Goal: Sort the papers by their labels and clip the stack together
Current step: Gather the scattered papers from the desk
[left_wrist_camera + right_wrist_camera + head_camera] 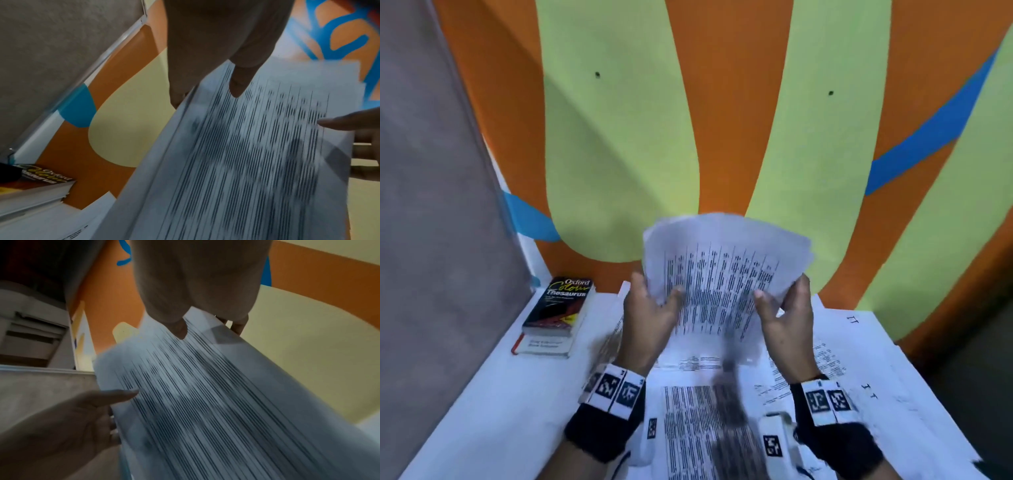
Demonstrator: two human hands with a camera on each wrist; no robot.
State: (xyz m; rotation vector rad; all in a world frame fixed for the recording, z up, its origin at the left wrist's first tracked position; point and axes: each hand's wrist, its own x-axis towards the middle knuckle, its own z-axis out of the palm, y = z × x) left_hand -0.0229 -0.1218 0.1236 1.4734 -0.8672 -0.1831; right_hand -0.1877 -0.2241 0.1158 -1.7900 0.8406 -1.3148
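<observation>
Nearest in the head view, loose printed sheets (pixel 688 428) are spread flat over the white table (pixel 500 411), their lines of text smeared by blur; a dark streak across them cannot be identified. Both wrists are wrapped in black bands bearing square black-and-white markers.

Above the table, a stack of papers (pixel 722 274) is held upright between the two hands. It is pinched at its left edge by the left hand (pixel 650 318), thumb on the printed face and fingers behind, and at its right edge by the right hand (pixel 784 322) in the same way. The thin white sheets are fanned unevenly at the top. The stack's layered edge is shown only in the left wrist view, where the right hand's fingers (pixel 363 155) are seen behind the paper. The labels cannot be read in any view.

Farther left, a glossy Oxford Colour Thesaurus (pixel 560 306) lies on a second book (pixel 542 346). Behind stands a wall (pixel 722 102) painted in orange, pale green and blue curves.
</observation>
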